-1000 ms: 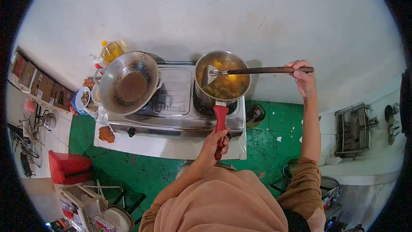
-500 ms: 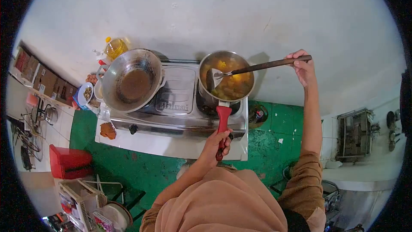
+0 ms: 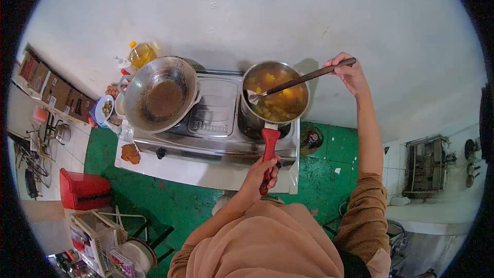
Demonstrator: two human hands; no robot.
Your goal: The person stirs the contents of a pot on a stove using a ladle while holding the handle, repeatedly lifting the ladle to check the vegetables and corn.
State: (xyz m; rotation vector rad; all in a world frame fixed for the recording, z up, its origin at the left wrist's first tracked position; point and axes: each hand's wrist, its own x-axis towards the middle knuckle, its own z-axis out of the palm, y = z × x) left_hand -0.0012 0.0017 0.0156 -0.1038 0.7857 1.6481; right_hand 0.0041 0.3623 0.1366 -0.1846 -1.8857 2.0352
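Note:
My left hand (image 3: 261, 176) is wrapped round the red handle of a saucepan (image 3: 270, 146), which sits on the right burner of the gas stove (image 3: 216, 141). Yellowish soup with chunks (image 3: 278, 103) fills much of the pan. At the upper right, my right hand (image 3: 348, 70) grips the dark handle of a spatula (image 3: 314, 74) near its end. The spatula slants down to the left, its metal head partly in the soup by the pan's left side. On the left burner stands a wok (image 3: 136, 95) with brownish residue at its bottom.
Behind the wok is a bottle of yellow oil (image 3: 141, 55). A white bowl (image 3: 104, 109) with small food pieces and several eggs (image 3: 112, 90) lie left of it. A brown lump (image 3: 130, 154) rests at the counter's front left. A red bin (image 3: 85, 190) stands on the green floor.
My right hand has moved left and slightly up with the spatula, whose head is now lower in the soup near the left rim. My left hand stays on the saucepan handle.

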